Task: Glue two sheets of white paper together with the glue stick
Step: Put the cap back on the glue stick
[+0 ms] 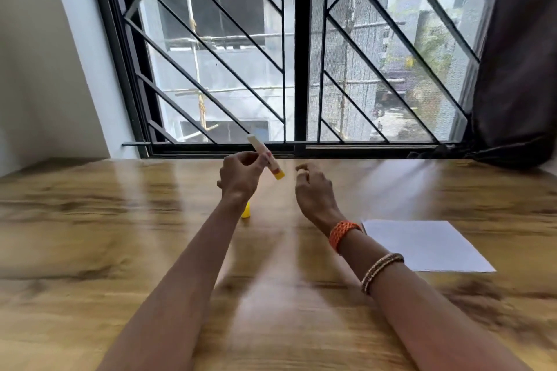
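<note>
My left hand (241, 176) holds a glue stick (265, 156) in the air above the wooden table (120, 235), tilted, with its yellow base end pointing down and to the right. Its yellow cap (246, 210) stands on the table just behind my left wrist, partly hidden by it. My right hand (313, 190) hovers a short way right of the stick, fingers loosely curled and apart, holding nothing. White paper (428, 245) lies flat on the table to the right of my right forearm; I cannot tell how many sheets it is.
A barred window (301, 54) runs along the table's far edge. A dark curtain (518, 69) hangs at the far right, bunched on the table corner. A white wall (45, 69) closes the left side.
</note>
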